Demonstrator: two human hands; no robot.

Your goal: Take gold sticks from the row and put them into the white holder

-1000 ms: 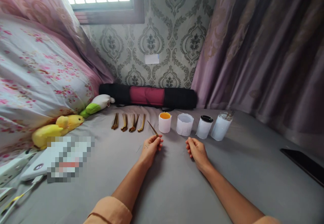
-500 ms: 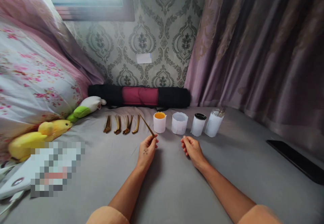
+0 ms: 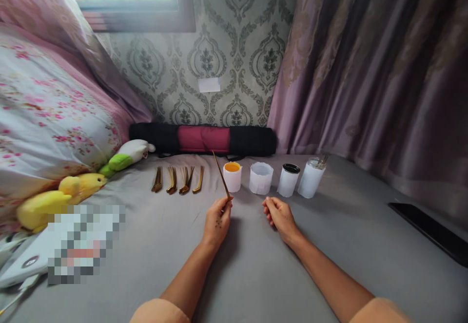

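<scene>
Pinched in my left hand (image 3: 217,221) is a thin gold-brown stick (image 3: 221,174), its far end pointing up and slightly left. The stick passes just left of a white-wrapped container with an orange inside (image 3: 232,180). My right hand (image 3: 281,217) is closed with curled fingers, below a wide whitish container (image 3: 261,179); whether anything is in it stays hidden. To the left, several small bundles of bent gold-brown sticks (image 3: 185,180) lie in a row. Right of the whitish container stand a white-wrapped can with a black rim (image 3: 288,181) and a white-wrapped glass jar (image 3: 311,179).
Everything rests on a grey sheet (image 3: 252,274). A long black and maroon roll (image 3: 204,139) lies along the wall. Plush toys (image 3: 82,189) and a white device (image 3: 27,264) are at left, a black phone-like slab (image 3: 426,230) at right.
My left hand has shifted a little right, and the stick has swung more upright, its tip moving up and right. My right hand is nearly unchanged. The whole view has shifted slightly.
</scene>
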